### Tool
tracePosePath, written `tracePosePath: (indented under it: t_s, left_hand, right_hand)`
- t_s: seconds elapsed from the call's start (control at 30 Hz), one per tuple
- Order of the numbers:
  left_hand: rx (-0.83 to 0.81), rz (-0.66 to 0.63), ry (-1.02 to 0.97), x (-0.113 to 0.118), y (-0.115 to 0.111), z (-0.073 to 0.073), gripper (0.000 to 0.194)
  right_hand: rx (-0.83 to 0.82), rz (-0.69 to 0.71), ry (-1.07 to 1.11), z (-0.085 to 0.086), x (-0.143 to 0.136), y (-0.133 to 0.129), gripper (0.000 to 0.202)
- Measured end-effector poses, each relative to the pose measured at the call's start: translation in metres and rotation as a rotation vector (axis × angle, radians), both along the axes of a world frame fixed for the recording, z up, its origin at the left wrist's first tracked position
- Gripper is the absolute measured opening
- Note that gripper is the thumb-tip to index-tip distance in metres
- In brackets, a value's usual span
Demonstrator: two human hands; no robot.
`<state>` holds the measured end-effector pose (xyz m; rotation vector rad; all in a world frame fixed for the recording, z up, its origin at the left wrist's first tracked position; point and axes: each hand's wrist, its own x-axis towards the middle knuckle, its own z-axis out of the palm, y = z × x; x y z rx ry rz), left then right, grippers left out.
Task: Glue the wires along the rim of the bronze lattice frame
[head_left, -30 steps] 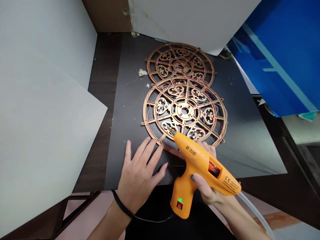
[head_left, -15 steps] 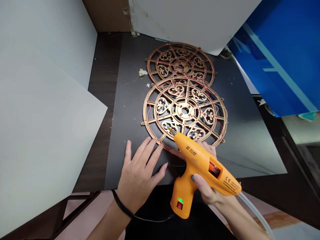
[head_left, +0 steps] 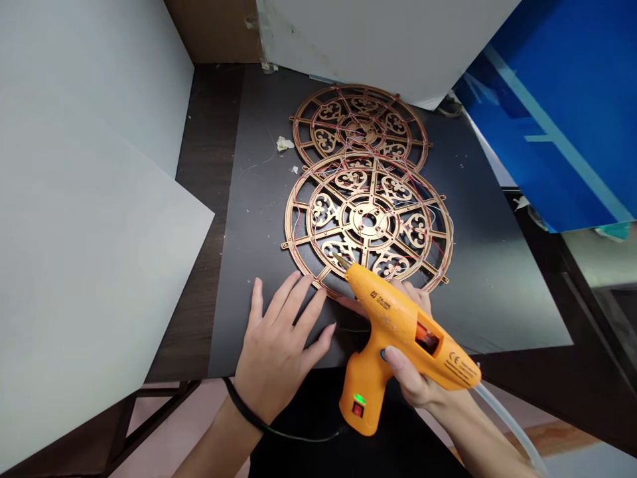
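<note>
An orange glue gun (head_left: 398,318) with a lit green light is held in my right hand (head_left: 413,382), my thumb on its near side and other fingers partly hidden behind it. Its metal nozzle points up-left over the lower part of the nearer round lattice frame (head_left: 371,222), which carries red and white wires. My left hand (head_left: 279,345) lies palm down with fingers spread, fingertips at the frame's lower left rim. A second wired lattice frame (head_left: 361,126) lies behind, partly overlapped by the nearer one.
Both frames rest on a dark board (head_left: 253,232). White scraps (head_left: 284,144) lie left of the rear frame. Pale panels (head_left: 99,199) stand at left and back, a blue sheet (head_left: 572,113) at right. A black cord (head_left: 298,438) passes by my left wrist.
My left hand has shifted very slightly to the right. The glue gun and both frames look unmoved.
</note>
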<state>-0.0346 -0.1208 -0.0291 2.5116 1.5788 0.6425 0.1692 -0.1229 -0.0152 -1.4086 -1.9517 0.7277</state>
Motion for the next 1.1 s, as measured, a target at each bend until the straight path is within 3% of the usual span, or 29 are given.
tracePosePath:
  t_s: [0.43, 0.73, 1.1]
  left_hand:
    - [-0.034, -0.020, -0.030, -0.002, -0.001, 0.001, 0.039]
    - [-0.074, -0.025, -0.057, -0.004, -0.001, 0.001, 0.041]
    - [0.033, -0.018, -0.049, -0.005, -0.002, 0.000, 0.039]
  right_hand:
    - [0.031, 0.051, -0.095, 0.004, -0.006, 0.005, 0.025]
    - [0.008, 0.001, -0.049, 0.001, -0.013, 0.005, 0.023]
    - [-0.030, -0.048, -0.027, 0.004, -0.017, 0.006, 0.033]
